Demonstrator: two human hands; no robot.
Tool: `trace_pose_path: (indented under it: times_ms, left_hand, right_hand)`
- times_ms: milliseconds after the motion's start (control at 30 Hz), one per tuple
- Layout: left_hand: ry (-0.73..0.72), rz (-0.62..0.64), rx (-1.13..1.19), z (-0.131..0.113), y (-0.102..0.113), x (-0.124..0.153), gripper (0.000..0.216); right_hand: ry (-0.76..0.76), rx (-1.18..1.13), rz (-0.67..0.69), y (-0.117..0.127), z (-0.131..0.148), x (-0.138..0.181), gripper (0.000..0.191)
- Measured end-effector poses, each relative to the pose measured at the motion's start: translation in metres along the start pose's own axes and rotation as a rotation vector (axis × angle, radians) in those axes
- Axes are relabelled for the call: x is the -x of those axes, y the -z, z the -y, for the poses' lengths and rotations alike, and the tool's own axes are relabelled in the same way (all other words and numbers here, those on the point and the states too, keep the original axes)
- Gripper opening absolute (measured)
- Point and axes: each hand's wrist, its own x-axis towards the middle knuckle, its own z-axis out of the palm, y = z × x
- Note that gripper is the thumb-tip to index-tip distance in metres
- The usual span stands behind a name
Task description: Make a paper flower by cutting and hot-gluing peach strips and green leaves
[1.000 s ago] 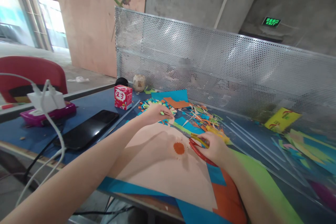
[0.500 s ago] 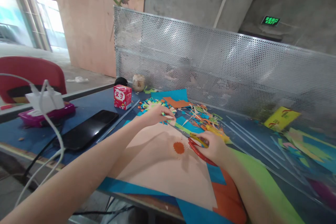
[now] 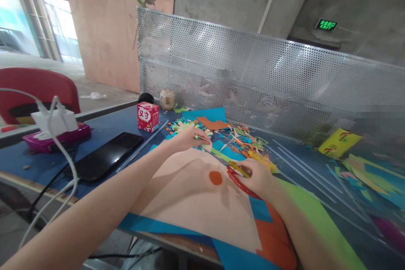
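Note:
My right hand (image 3: 257, 177) grips scissors (image 3: 238, 182) with red and yellow handles. Their blades point left, toward the fingertips of my left hand (image 3: 190, 138). That hand is closed in a pinch above the far edge of a pale peach sheet (image 3: 186, 194); what lies between its fingers is too small to make out. A small orange paper disc with a jagged edge (image 3: 216, 178) rests on the sheet, below the blades. Just beyond my left hand is a fringed paper piece (image 3: 185, 124) in blue, orange and pale green.
Paper scraps (image 3: 242, 139) are heaped behind the scissors. A black phone (image 3: 106, 156), a red box (image 3: 147, 117) and a white charger (image 3: 53, 121) with cables stand left. Clear rods (image 3: 306, 168) and a yellow packet (image 3: 340, 142) lie right. A perforated metal screen (image 3: 253, 71) borders the back.
Both hands and the scissors stay almost where they were. The orange disc and the sheet have not moved.

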Motion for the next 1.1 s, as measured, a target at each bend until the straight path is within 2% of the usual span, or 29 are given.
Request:
trace_pose_path:
  times_ms: [167, 333, 467, 633, 767, 900, 967, 1100]
  left_hand:
    - [0.099, -0.074, -0.096, 0.002, 0.003, 0.002, 0.024]
    - [0.136, 0.03, -0.047, 0.013, -0.001, 0.001, 0.023]
    - [0.132, 0.097, -0.014, 0.012, -0.003, 0.002, 0.022]
    - [0.091, 0.232, 0.014, -0.004, -0.008, 0.005, 0.019]
    - [0.081, 0.301, -0.049, -0.021, -0.019, 0.006, 0.015]
    - [0.078, 0.291, -0.109, -0.036, -0.032, 0.005, 0.014]
    - [0.083, 0.293, -0.153, -0.039, -0.035, 0.004, 0.015]
    - [0.097, 0.344, -0.304, -0.036, -0.022, 0.004, 0.021]
  right_hand:
    - [-0.037, 0.122, -0.04, -0.004, -0.005, 0.0, 0.025]
    - [-0.132, 0.24, -0.145, -0.012, -0.009, 0.0, 0.024]
    - [-0.119, 0.117, -0.122, -0.011, -0.003, 0.001, 0.021]
    - [0.016, -0.046, -0.246, -0.003, 0.012, -0.001, 0.03]
    - [-0.018, -0.25, -0.188, -0.011, 0.022, -0.005, 0.026]
    - [-0.007, -0.241, -0.182, -0.022, 0.024, -0.007, 0.013]
    - [0.009, -0.199, -0.207, -0.023, 0.024, -0.007, 0.012]
    - [0.012, -0.187, -0.248, -0.019, 0.026, -0.005, 0.013]
